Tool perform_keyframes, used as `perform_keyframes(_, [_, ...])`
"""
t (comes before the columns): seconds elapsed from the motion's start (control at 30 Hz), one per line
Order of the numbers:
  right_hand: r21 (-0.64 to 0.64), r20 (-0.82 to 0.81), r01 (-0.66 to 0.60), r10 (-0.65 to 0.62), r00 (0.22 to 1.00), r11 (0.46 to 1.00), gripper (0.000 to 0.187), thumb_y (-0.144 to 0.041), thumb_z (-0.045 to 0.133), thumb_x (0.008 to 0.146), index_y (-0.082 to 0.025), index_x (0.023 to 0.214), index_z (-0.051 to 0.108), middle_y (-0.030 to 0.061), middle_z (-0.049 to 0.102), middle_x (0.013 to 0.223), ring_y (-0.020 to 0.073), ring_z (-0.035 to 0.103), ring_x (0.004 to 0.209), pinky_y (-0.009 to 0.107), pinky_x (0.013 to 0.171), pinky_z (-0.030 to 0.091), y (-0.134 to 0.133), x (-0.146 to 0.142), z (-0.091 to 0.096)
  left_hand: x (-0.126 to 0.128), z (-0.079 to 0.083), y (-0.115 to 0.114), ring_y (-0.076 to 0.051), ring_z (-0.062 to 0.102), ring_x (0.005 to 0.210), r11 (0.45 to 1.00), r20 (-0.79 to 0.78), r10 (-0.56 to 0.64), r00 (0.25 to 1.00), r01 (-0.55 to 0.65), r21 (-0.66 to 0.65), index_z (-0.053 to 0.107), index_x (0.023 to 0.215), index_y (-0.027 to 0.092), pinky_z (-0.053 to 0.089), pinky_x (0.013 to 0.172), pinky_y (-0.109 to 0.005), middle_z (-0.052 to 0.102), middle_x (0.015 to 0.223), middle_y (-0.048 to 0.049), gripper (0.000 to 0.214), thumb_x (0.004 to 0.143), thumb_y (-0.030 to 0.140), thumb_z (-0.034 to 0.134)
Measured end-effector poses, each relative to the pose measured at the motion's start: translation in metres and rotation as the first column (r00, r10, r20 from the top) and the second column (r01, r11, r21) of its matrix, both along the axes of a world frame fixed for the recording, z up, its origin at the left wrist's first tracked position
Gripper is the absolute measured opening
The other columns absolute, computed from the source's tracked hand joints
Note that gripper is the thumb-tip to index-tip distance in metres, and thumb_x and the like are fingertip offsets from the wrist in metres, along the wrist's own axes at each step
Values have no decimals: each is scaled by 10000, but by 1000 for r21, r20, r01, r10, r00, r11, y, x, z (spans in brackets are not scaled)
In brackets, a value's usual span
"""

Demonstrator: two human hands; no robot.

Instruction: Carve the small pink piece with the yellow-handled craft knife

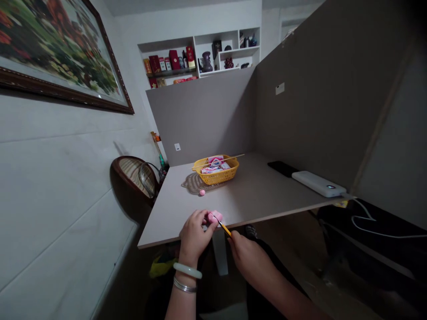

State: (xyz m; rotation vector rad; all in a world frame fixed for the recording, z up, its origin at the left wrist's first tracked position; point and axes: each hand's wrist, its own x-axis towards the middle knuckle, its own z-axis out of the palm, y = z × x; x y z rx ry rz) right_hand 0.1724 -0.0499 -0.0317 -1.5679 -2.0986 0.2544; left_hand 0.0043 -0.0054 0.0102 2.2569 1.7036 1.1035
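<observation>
Over the table's (243, 209) near edge, the left hand (195, 235) pinches a pink lump (216, 218), the right hand (248, 260) pinches a yellow-handled pick (224, 229) against it, and the packets (215, 163) in the yellow basket (216, 179) have unreadably small labels.

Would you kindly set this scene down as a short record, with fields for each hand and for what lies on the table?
left hand: holds a pink lump
right hand: holds a yellow pointed tool, dark tip at the lump
left wrist: pale green bangle, silver bangles
surface: grey table
on table: yellow basket of pink-printed packets, thin skewer across it, round openwork mat, pink ball, white power bank, black phone
</observation>
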Motion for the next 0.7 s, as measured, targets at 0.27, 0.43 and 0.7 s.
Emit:
perform_keyframes(0.27, [-31,-29,-1,0,1000,1000,231,-221,307,975,-200,817,474,21,639,716,135,617,602,260,497,214,-6,5,-9,2,2,-1,-144,570,783,1000,-4,0,1000,0,14,619,999,230,443,740,-268,628,938,-12,222,821,362,600])
perform_keyframes(0.43, [4,-13,-13,13,1000,1000,220,-225,297,976,-200,848,474,34,650,763,141,619,629,264,506,215,1,0,-5,0,0,-1,-141,569,779,1000,-14,5,1000,-5,19,611,1001,233,444,732,-266,625,935,-8,215,828,359,591])
perform_keyframes(0.7, [-48,-17,-6,5,1000,999,222,-193,294,970,-202,831,467,26,645,748,143,624,641,265,525,225,-5,4,-7,0,-1,-1,-144,569,780,999,-4,-16,1000,16,29,615,998,232,447,735,-265,629,930,-15,217,823,359,595])
